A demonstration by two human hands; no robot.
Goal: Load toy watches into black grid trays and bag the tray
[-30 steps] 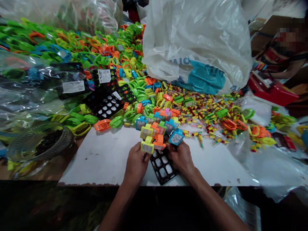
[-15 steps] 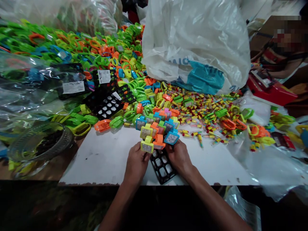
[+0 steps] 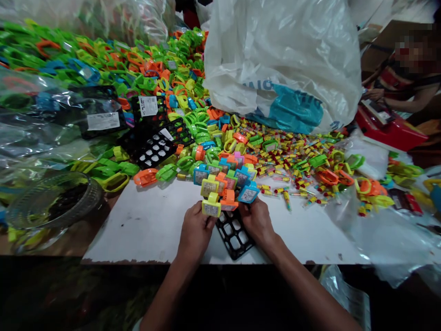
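Observation:
A cluster of toy watches in yellow, orange, blue and green stands above a black tray with square openings, on the white board. My left hand is closed at the cluster's left side, its thumb and fingers on a yellow watch. At the right side, my right hand is closed by a blue watch, over the tray's right edge. The fingertips of the right hand are partly hidden behind the watches.
Loose colourful watches are heaped behind, beside a big plastic bag. Small yellow-red tubes lie to the right. More black trays and a clear bowl are left. A person sits at the back right.
Both hands and the watch cluster hold nearly the same place. The blue watch at the right has shifted slightly right and up, and the view has moved a little.

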